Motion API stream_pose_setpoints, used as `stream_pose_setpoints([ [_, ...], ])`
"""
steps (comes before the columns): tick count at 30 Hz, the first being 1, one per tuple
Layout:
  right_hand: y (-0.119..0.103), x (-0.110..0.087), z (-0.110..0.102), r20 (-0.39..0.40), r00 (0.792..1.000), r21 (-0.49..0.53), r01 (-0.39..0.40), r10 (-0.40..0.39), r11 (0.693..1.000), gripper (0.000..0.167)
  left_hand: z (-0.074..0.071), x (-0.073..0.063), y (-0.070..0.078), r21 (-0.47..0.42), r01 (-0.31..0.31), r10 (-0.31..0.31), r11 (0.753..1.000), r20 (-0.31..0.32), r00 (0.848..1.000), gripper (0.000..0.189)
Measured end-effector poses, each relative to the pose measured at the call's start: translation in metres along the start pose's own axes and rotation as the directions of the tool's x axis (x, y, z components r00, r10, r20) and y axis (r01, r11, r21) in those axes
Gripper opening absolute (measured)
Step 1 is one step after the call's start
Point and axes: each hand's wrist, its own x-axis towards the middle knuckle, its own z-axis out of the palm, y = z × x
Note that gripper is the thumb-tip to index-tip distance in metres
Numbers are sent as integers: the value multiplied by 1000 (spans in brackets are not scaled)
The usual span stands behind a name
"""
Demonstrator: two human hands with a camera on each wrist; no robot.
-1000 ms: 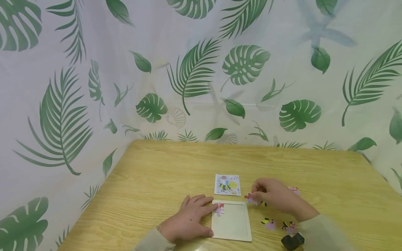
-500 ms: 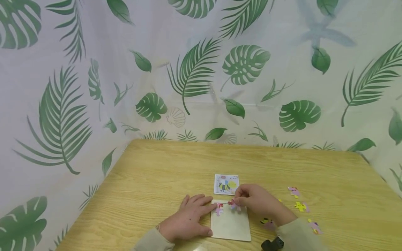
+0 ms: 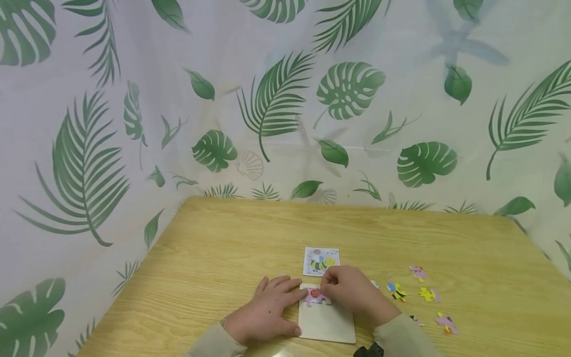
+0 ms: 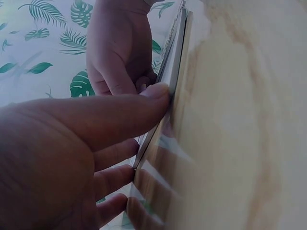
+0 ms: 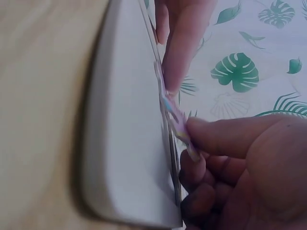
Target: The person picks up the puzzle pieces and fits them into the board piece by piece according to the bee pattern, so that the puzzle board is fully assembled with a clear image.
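Note:
My left hand (image 3: 273,308) lies with fingers spread at the left side of a white puzzle tray (image 3: 327,328). Its index fingertip rests on a pink jigsaw piece (image 3: 309,301) in the tray's upper left corner, and its thumb (image 4: 156,92) touches the tray's edge. Over the tray's upper part, my right hand (image 3: 352,293) pinches another jigsaw piece (image 5: 178,123) between thumb and forefinger. This piece is pink with a red patterned shape, tilted against the tray in the right wrist view, and right beside the corner piece. The right fingers partly hide it.
A square picture card (image 3: 315,262) with a bee lies just behind the tray. To the right are several loose pieces, among them a yellow piece (image 3: 427,294), a striped piece (image 3: 396,291) and a pink piece (image 3: 447,323). A leaf-patterned curtain (image 3: 285,124) surrounds the wooden table (image 3: 232,238).
My right hand has carried its jigsaw piece leftward from the table right of the tray to beside the corner piece. More loose pieces now show on the right. The left hand has stayed put.

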Motion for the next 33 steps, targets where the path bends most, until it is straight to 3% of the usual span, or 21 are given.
stream_pose_setpoints([
  [8,-2,1,9,-47,999,-69,-23,20,997,18,0,-1,1,-12,9,-9,1000,14,1000,77],
  [16,-4,2,13,-115,992,-163,25,-44,986,22,-1,0,5,13,20,-20,1000,10,1000,78],
  [27,-7,3,9,-85,996,-130,-5,-6,991,22,-7,1,5,26,-49,48,998,22,999,73],
  [33,0,3,9,-54,998,-61,25,-28,998,18,-7,2,9,70,-46,44,997,32,999,68],
])
